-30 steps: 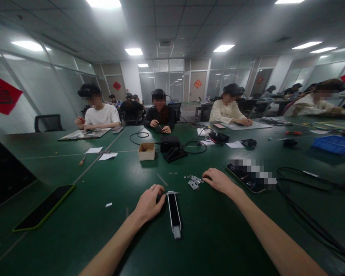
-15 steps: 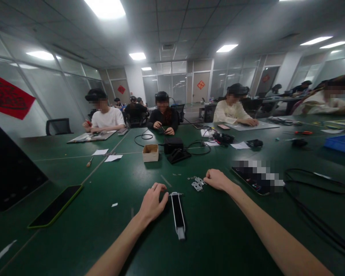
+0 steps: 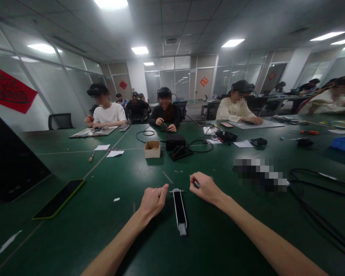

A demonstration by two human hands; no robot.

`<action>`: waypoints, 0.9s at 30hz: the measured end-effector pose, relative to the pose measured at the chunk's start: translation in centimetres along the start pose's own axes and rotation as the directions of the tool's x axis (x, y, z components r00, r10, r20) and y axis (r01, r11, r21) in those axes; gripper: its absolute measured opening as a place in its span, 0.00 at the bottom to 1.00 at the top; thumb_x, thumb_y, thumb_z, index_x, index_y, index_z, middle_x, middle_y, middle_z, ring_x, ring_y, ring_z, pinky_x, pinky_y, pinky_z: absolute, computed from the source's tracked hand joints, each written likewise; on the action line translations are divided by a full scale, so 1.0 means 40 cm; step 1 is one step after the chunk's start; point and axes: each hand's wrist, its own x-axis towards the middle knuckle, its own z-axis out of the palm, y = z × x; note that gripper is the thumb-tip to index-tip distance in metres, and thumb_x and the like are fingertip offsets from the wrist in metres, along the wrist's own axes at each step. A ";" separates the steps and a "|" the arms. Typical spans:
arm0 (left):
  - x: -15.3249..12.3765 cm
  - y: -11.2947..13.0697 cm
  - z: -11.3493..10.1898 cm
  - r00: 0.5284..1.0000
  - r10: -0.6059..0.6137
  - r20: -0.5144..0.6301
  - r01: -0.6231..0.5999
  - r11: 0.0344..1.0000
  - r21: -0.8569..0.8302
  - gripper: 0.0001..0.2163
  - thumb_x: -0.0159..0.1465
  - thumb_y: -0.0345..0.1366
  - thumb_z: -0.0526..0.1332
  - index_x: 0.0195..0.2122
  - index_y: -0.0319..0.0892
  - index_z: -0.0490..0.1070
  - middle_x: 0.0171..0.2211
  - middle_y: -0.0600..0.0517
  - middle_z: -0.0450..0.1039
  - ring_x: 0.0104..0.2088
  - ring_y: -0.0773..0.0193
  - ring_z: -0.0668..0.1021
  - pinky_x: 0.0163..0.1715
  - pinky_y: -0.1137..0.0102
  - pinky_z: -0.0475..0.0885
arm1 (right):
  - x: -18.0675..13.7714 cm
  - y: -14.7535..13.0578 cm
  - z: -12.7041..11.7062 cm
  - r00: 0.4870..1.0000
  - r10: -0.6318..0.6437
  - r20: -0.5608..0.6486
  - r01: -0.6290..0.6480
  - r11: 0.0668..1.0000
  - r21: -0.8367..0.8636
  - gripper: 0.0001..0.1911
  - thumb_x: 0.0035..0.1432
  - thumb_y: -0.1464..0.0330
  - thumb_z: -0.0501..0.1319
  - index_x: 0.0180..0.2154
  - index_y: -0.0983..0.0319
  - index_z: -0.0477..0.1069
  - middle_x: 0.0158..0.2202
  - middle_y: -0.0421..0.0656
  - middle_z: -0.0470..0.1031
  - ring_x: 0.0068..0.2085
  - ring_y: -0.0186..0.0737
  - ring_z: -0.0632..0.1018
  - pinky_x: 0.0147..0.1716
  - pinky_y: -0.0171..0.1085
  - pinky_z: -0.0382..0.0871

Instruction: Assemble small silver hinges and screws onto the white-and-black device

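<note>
My left hand (image 3: 153, 201) is closed, its fingers curled and thumb uppermost, just left of a long narrow object with a white frame and black middle (image 3: 179, 209). A thin metal rod (image 3: 180, 191) crosses the far end of that object, close to my left thumb. What the left fingers hold, if anything, is hidden. On the right, my right hand (image 3: 207, 188) is curled over the spot of the small metal plates (image 3: 197, 184) and covers most of them. Its fingertips are pressed together, and whatever is between them cannot be made out.
A small open box (image 3: 152, 150) and a black device (image 3: 175, 142) with cables stand ahead. A green-edged phone (image 3: 59, 199) lies left, near a dark screen (image 3: 11, 161). Black cables (image 3: 319, 214) run along the right. Several people sit across the table, one in white (image 3: 109, 114).
My right hand has moved left over the metal plates, hiding most of them. My left hand's fingers have curled in, with the thumb raised. The view has shifted slightly.
</note>
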 end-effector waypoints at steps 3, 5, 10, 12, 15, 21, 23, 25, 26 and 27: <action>-0.005 0.011 0.001 0.995 0.075 0.063 -0.072 0.996 -0.048 0.23 0.69 0.40 0.41 0.18 0.42 0.59 0.15 0.57 0.60 0.16 0.70 0.65 0.21 0.74 0.59 | -0.013 -0.057 0.044 0.993 -0.110 -0.031 0.113 0.987 0.114 0.04 0.54 0.74 0.56 0.31 0.62 0.68 0.30 0.43 0.71 0.31 0.37 0.71 0.32 0.36 0.66; -0.006 0.012 0.005 0.991 0.110 0.075 -0.106 0.992 -0.062 0.19 0.69 0.39 0.41 0.23 0.42 0.62 0.19 0.56 0.63 0.19 0.69 0.68 0.24 0.74 0.62 | -0.023 -0.084 0.065 0.994 -0.088 -0.061 0.099 0.972 0.213 0.03 0.55 0.73 0.56 0.31 0.62 0.68 0.30 0.42 0.71 0.31 0.37 0.71 0.31 0.36 0.66; -0.003 0.010 0.006 0.983 0.177 0.051 -0.170 0.979 -0.117 0.10 0.68 0.36 0.47 0.39 0.41 0.66 0.34 0.50 0.69 0.33 0.66 0.73 0.34 0.72 0.69 | -0.039 -0.117 0.086 0.983 0.173 -0.055 -0.125 0.866 0.483 0.04 0.56 0.69 0.58 0.32 0.62 0.71 0.28 0.40 0.72 0.29 0.35 0.71 0.29 0.34 0.66; -0.003 0.010 0.006 0.969 0.230 0.091 -0.217 0.967 -0.134 0.09 0.68 0.35 0.49 0.43 0.42 0.67 0.38 0.49 0.70 0.36 0.65 0.74 0.37 0.72 0.70 | -0.041 -0.117 0.091 0.975 0.217 -0.040 -0.157 0.812 0.562 0.06 0.56 0.67 0.59 0.34 0.63 0.71 0.29 0.41 0.73 0.30 0.35 0.71 0.30 0.34 0.67; -0.006 0.006 0.015 0.955 0.276 0.106 -0.261 0.955 -0.141 0.10 0.68 0.35 0.49 0.44 0.42 0.68 0.39 0.48 0.71 0.37 0.65 0.74 0.37 0.71 0.71 | -0.041 -0.111 0.097 0.971 0.238 -0.017 -0.172 0.748 0.641 0.07 0.56 0.66 0.60 0.35 0.63 0.72 0.31 0.41 0.73 0.32 0.35 0.72 0.32 0.35 0.68; -0.010 -0.002 0.028 0.953 0.303 0.026 -0.296 0.942 -0.157 0.11 0.69 0.37 0.50 0.45 0.42 0.70 0.38 0.48 0.72 0.36 0.65 0.75 0.37 0.71 0.72 | -0.041 -0.109 0.090 0.973 0.229 0.001 -0.173 0.734 0.657 0.07 0.56 0.66 0.60 0.35 0.62 0.72 0.31 0.41 0.73 0.32 0.36 0.72 0.34 0.35 0.68; -0.010 -0.002 0.028 0.952 0.306 0.018 -0.300 0.942 -0.150 0.12 0.69 0.37 0.50 0.45 0.42 0.70 0.38 0.48 0.73 0.36 0.65 0.75 0.37 0.71 0.73 | -0.041 -0.111 0.087 0.974 0.228 0.011 -0.180 0.738 0.650 0.07 0.56 0.66 0.60 0.35 0.62 0.72 0.31 0.40 0.74 0.32 0.36 0.72 0.34 0.36 0.68; -0.010 -0.001 0.027 0.955 0.296 0.030 -0.289 0.947 -0.138 0.12 0.68 0.37 0.50 0.45 0.42 0.70 0.38 0.48 0.73 0.36 0.65 0.75 0.38 0.71 0.73 | -0.041 -0.112 0.084 0.974 0.224 0.017 -0.185 0.756 0.628 0.07 0.57 0.65 0.60 0.36 0.62 0.72 0.32 0.41 0.74 0.33 0.36 0.73 0.34 0.36 0.68; -0.010 -0.002 0.027 0.957 0.286 0.036 -0.280 0.951 -0.132 0.11 0.68 0.37 0.51 0.45 0.42 0.71 0.38 0.48 0.73 0.37 0.65 0.75 0.38 0.71 0.73 | -0.040 -0.113 0.083 0.975 0.222 0.017 -0.185 0.769 0.612 0.07 0.57 0.65 0.60 0.36 0.62 0.73 0.32 0.41 0.74 0.33 0.36 0.73 0.34 0.36 0.68; -0.010 -0.002 0.028 0.960 0.277 0.038 -0.270 0.954 -0.127 0.11 0.68 0.37 0.51 0.45 0.42 0.71 0.38 0.48 0.73 0.37 0.65 0.75 0.38 0.71 0.73 | -0.040 -0.113 0.083 0.976 0.219 0.012 -0.183 0.783 0.594 0.07 0.57 0.65 0.59 0.36 0.62 0.73 0.32 0.41 0.74 0.33 0.36 0.73 0.34 0.36 0.68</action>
